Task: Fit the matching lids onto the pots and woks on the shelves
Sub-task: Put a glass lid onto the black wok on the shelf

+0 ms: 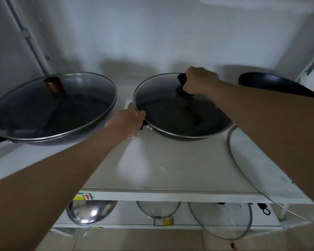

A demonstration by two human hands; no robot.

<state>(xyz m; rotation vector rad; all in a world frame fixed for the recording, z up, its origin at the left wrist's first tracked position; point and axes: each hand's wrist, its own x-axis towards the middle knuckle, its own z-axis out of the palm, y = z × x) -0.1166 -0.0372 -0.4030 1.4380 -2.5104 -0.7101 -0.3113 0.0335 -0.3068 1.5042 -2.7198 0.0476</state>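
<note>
Both hands are closed on the middle wok (181, 122) on the top shelf (170, 178): the left hand (130, 120) is wrapped around its near rim where the handle joins, and the right hand (198, 82) is clenched on the black knob of the glass lid (170, 98) that lies on it. Nearest of all, loose glass lids (221, 220) and a steel bowl (91, 211) are seen on the lower shelf. The lid appears to be seated, so this fitting is judged almost done; release and a reach for the spare lid (246, 169) lying at the right, partly over the shelf edge, would be called for next. Bare shelf lies in front. A lidded wok (51, 109) stands close on the left, an uncovered wok (275, 86) near on the right.
</note>
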